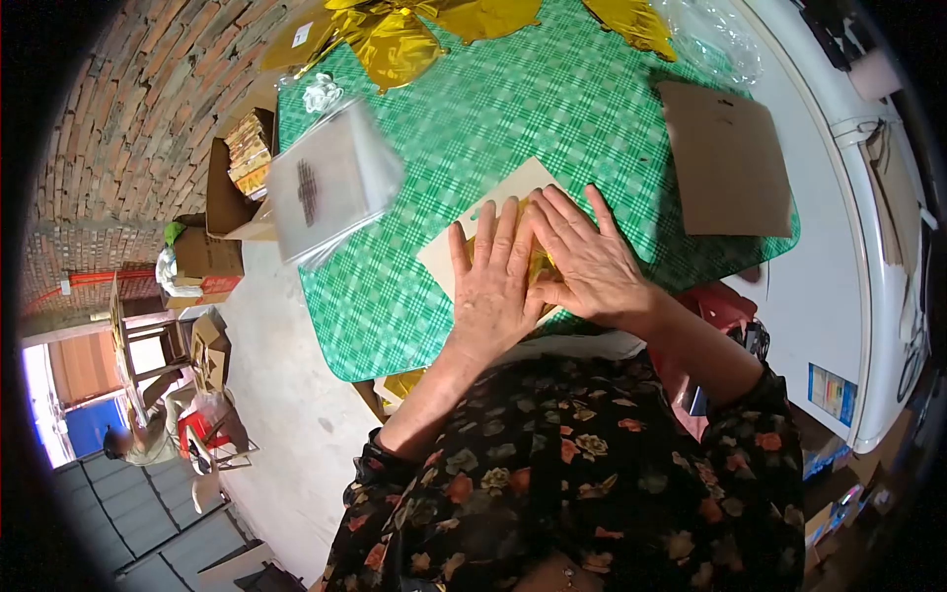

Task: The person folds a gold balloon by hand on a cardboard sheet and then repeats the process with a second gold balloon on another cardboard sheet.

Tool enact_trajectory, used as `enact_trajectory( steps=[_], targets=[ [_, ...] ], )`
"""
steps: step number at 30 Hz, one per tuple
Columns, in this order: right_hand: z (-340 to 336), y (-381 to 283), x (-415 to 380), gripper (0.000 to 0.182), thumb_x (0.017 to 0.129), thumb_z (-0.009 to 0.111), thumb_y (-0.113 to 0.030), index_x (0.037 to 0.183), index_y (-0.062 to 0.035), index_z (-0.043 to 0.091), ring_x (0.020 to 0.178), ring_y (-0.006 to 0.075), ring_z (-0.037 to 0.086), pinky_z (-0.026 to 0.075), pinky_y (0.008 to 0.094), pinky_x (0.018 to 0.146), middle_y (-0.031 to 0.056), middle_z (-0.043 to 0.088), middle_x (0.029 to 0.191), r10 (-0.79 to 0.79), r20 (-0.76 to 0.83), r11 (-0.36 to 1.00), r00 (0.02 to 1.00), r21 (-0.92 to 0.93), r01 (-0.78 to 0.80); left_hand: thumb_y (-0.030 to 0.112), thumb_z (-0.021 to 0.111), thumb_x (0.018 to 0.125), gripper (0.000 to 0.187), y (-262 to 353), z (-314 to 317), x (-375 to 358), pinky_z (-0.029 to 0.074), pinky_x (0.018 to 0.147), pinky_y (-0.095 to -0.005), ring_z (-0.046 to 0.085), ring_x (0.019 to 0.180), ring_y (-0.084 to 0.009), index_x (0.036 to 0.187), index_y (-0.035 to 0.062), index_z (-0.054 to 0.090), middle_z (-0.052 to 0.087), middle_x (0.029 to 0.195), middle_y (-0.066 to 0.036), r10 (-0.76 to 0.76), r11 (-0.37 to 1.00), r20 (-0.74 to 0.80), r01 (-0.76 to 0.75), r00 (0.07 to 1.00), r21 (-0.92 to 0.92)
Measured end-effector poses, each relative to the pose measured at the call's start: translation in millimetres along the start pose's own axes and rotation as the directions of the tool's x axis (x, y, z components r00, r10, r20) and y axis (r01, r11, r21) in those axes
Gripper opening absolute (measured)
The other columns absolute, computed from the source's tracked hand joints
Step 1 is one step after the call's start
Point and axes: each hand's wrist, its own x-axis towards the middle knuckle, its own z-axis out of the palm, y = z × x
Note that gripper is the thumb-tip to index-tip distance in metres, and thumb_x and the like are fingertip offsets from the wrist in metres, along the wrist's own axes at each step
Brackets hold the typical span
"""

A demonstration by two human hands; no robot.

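My left hand [493, 286] lies flat with its fingers spread on shiny gold foil [538, 264] over a pale card [521, 182]. Beside it, my right hand [592, 261] presses down on the same spot, fingers stretched out and touching my left hand. Both palms hide most of the foil, so its shape cannot be made out. The card lies at a slant near the table's front edge.
The table has a green checked cover [473, 109]. Clear plastic bags [345, 183] overhang its left side, near a white bundle [323, 93]. A brown card [728, 158] lies right; gold foil pieces [400, 49] and crumpled clear plastic [705, 39] lie at the back. A person [148, 439] sits far left.
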Motion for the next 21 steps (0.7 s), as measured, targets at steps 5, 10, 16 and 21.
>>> enact_trajectory(
  steps=[5,10,16,21],
  targets=[
    [-1.6,-0.7,-1.3,0.102,0.098,0.058,-0.069,0.165,0.0046,0.038,0.166,0.0300,0.023,0.005,0.0636,0.134,0.0184,0.036,0.174,0.004,0.018,0.999,1.000,-0.051,-0.003,0.036,0.056,0.104,0.079,0.9,0.5,0.8,0.008,0.132,-0.0676,0.020,0.166,-0.0411,0.170,0.0035,0.031,0.028,0.178,-0.018,-0.037,0.998,0.033,0.036,0.999,0.044],
    [-1.3,1.1,-8.6,0.102,0.097,0.058,-0.070,0.165,0.0037,0.040,0.167,0.0300,0.023,0.006,0.0638,0.133,0.0185,0.036,0.174,0.010,0.032,0.998,0.999,-0.069,-0.007,0.033,0.057,0.104,0.077,3.9,2.5,1.2,0.007,0.133,-0.0666,0.021,0.166,-0.0406,0.171,0.0048,0.032,0.028,0.178,-0.017,-0.066,0.998,0.014,0.066,0.998,-0.009],
    [-15.0,-10.0,-39.9,0.096,0.101,0.053,-0.071,0.157,0.0065,0.048,0.163,0.0325,0.032,0.013,0.0652,0.132,0.0214,0.042,0.170,0.029,0.018,0.996,0.999,-0.082,-0.027,0.038,0.057,0.104,0.077,4.9,4.3,0.7,0.008,0.130,-0.0709,0.021,0.165,-0.0431,0.170,0.0071,0.033,0.030,0.178,-0.014,-0.077,0.996,-0.012,0.077,0.997,0.045],
    [-25.1,-26.3,-76.5,0.087,0.108,0.044,-0.067,0.147,0.0090,0.059,0.160,0.0349,0.037,0.016,0.0668,0.130,0.0232,0.049,0.164,0.038,-0.006,0.995,0.999,-0.091,-0.038,0.039,0.058,0.105,0.075,3.7,5.5,0.8,0.007,0.129,-0.0745,0.018,0.165,-0.0464,0.170,0.0089,0.035,0.032,0.178,-0.012,-0.075,0.996,-0.022,0.076,0.997,0.053]
  ],
)
